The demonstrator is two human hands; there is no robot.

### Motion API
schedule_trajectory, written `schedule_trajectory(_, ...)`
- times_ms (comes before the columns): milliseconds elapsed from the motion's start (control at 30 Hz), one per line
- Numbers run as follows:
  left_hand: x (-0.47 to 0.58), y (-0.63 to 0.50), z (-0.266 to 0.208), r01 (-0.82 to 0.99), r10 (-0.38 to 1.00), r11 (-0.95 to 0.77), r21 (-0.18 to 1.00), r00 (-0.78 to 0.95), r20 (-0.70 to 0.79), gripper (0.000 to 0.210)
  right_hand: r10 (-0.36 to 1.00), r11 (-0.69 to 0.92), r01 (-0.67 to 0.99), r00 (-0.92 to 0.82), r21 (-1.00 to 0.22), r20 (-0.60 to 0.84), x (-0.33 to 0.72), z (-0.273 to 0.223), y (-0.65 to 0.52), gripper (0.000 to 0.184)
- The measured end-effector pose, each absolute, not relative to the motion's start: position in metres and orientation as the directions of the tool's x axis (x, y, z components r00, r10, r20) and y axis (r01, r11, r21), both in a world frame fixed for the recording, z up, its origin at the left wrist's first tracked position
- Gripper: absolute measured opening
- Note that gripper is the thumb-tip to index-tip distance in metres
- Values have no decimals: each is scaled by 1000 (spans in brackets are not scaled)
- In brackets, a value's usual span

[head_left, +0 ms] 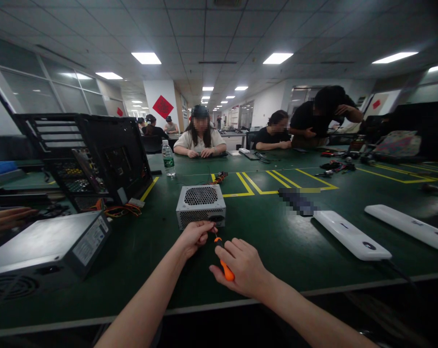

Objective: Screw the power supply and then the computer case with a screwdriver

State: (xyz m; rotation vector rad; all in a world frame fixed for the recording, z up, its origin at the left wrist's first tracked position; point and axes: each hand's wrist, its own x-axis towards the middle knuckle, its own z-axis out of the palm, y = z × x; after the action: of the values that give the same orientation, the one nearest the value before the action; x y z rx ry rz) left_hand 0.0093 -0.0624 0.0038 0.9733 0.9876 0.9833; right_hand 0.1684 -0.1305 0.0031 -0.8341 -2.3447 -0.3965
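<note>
A screwdriver point(226, 270) with an orange and black handle is in my right hand point(242, 266), its shaft pointing away from me. My left hand point(195, 237) is closed in a pinch right by the screwdriver's tip; whatever lies between the fingertips is too small to make out. Just behind both hands sits a grey metal power supply unit point(200, 195), its honeycomb fan grille facing up and its socket side toward me. The left fingers overlap the lower edge of that side; whether they touch it I cannot tell.
At left stand an open black computer case point(113, 159) and a larger power supply point(84, 241), with another person's hand point(8, 220) beside it. A water bottle point(168, 159) stands behind. Two white elongated devices point(349, 234) lie right. Co-workers sit and stand across the green table point(270, 232).
</note>
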Motion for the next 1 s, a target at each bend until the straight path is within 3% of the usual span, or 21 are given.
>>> schedule_trajectory(100, 9, -64, 5, -193, 945, 261, 946, 253, -209, 15, 486, 762, 647, -612, 42, 624, 169, -1, -130, 20)
schedule_trajectory(333, 10, -66, 5, -91, 936, 256, 962, 273, -223, 20, 425, 803, 580, -718, 137, 552, 169, 5, -129, 9)
schedule_trajectory(433, 10, -65, 4, -65, 937, 245, 967, 270, -220, 21, 439, 793, 598, -693, 116, 572, 167, 7, -129, 18)
schedule_trajectory(600, 9, -62, 1, -119, 936, 259, 959, 276, -219, 20, 496, 762, 647, -572, -12, 653, 166, 1, -129, 19)
schedule_trajectory(767, 9, -62, 1, -189, 938, 259, 947, 283, -201, 15, 453, 787, 613, -646, 64, 614, 169, -2, -128, 10)
schedule_trajectory(1000, 6, -59, -2, -227, 933, 279, 933, 296, -207, 14, 474, 778, 625, -656, 70, 587, 169, 4, -130, 10)
